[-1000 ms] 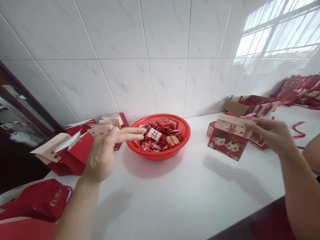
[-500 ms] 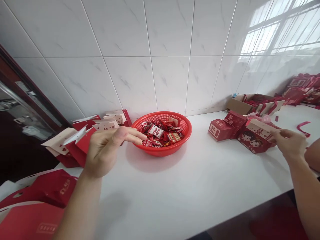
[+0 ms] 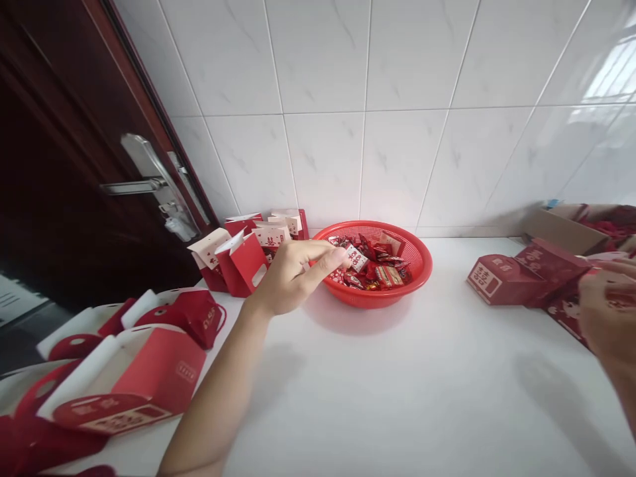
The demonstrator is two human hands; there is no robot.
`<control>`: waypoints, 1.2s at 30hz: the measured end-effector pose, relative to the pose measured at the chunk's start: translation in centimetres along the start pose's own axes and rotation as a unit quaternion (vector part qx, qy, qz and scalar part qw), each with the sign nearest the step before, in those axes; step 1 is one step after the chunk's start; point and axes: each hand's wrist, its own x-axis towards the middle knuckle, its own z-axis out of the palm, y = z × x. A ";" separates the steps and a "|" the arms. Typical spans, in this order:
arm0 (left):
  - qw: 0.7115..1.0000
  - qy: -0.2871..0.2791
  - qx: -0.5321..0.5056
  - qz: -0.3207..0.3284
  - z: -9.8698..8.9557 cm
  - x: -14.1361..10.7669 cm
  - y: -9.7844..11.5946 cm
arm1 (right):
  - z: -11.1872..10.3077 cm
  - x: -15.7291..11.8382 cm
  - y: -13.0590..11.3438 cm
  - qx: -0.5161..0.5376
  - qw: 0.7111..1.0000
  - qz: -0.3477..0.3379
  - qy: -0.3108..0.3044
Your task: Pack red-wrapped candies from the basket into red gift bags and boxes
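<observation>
My left hand (image 3: 303, 271) is above the left rim of a red plastic basket (image 3: 370, 301), its thumb and fingertips together; anything between them is hidden. The basket holds wrapped sweets, among them a small white packet with red print (image 3: 356, 258). At the right edge, my right hand (image 3: 609, 318), blurred, is closed at the top of a red printed box (image 3: 566, 310). Just left of that box, a red box (image 3: 497, 281) and a darker red one (image 3: 551, 265) stand touching.
Red and cream gift boxes (image 3: 243, 265) stand by the wall left of the basket. Open red boxes (image 3: 159, 364) fill the table's left front. An open carton (image 3: 561, 228) with red contents is at the back right. A dark door (image 3: 64, 132) is at the left.
The view has turned left, showing more of the door and the left boxes. My left hand's stretched fingers have come together with the thumb. My right hand is still at the printed box.
</observation>
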 end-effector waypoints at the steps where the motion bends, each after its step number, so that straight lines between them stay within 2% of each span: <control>1: 1.000 0.012 0.017 -0.002 -0.2 0.0 -0.1 | 0.5 -0.3 -2.7 0.051 0.998 -0.030 -0.020; 3: 0.997 0.050 0.057 -0.013 -1.1 0.1 -0.4 | 1.0 -1.7 -8.4 0.182 0.975 -0.075 -0.102; 4: 0.994 0.076 0.078 -0.024 -1.7 0.2 -0.8 | 1.1 -2.9 -11.2 0.257 0.950 -0.093 -0.153; 6: 0.981 0.140 0.120 -0.059 -3.3 0.1 -2.0 | 0.9 -5.7 -16.1 0.384 0.873 -0.130 -0.272; 8: 0.953 0.233 0.168 -0.095 -5.1 -0.1 -3.7 | 0.6 -8.6 -20.0 0.470 0.794 -0.164 -0.350; 10: 0.907 0.319 0.234 -0.141 -7.0 -0.4 -5.6 | 0.4 -11.2 -22.5 0.508 0.741 -0.193 -0.394; 11: 0.882 0.344 0.266 -0.183 -7.8 -0.6 -6.6 | 0.3 -12.3 -23.4 0.518 0.723 -0.202 -0.411; 15: 0.815 0.336 0.301 -0.365 -9.6 -1.4 -9.6 | 0.2 -15.1 -24.4 0.540 0.678 -0.197 -0.459; 17: 0.801 0.321 0.288 -0.415 -9.8 -1.7 -10.6 | 0.2 -15.6 -24.1 0.545 0.666 -0.167 -0.481; 19: 0.799 0.313 0.277 -0.433 -9.7 -1.8 -11.2 | 0.3 -15.7 -23.7 0.548 0.664 -0.125 -0.493; 22: 0.801 0.317 0.278 -0.426 -9.4 -1.7 -11.4 | 0.5 -15.7 -23.3 0.546 0.667 -0.081 -0.501; 26: 0.819 0.315 0.270 -0.396 -9.5 -1.4 -10.6 | 0.7 -15.5 -23.3 0.541 0.664 -0.068 -0.511; 29: 0.866 0.273 0.202 -0.367 -9.7 -1.3 -9.2 | 0.4 -15.2 -23.4 0.536 0.675 -0.063 -0.503; 32: 0.942 0.172 0.080 -0.278 -9.2 -1.2 -6.9 | 0.1 -14.5 -23.5 0.522 0.698 -0.032 -0.489; 34: 0.968 0.086 0.046 -0.230 -8.0 -0.8 -5.2 | 0.0 -13.9 -23.5 0.518 0.703 -0.003 -0.487; 36: 0.978 0.025 0.031 -0.206 -5.8 -0.2 -3.8 | 0.0 -13.0 -23.4 0.519 0.697 0.046 -0.493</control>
